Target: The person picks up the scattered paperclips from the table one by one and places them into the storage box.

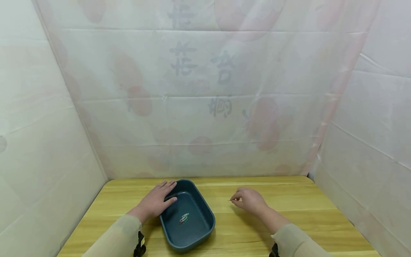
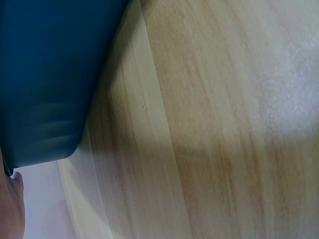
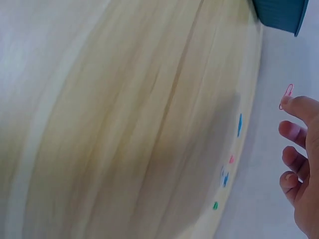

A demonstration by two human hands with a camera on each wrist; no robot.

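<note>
A dark teal tray sits on the wooden table, with a few paper clips lying inside it. My left hand rests flat on the tray's left rim, fingers straight and reaching over the edge. To the right of the tray, my right hand pinches a pink paper clip between thumb and forefinger, just above the table. In the left wrist view only the tray's outer wall and a sliver of my hand show.
Several loose clips lie on the table under my right hand: blue, pink, green. White sheeted walls close the table in at the back and both sides. A tray corner shows in the right wrist view.
</note>
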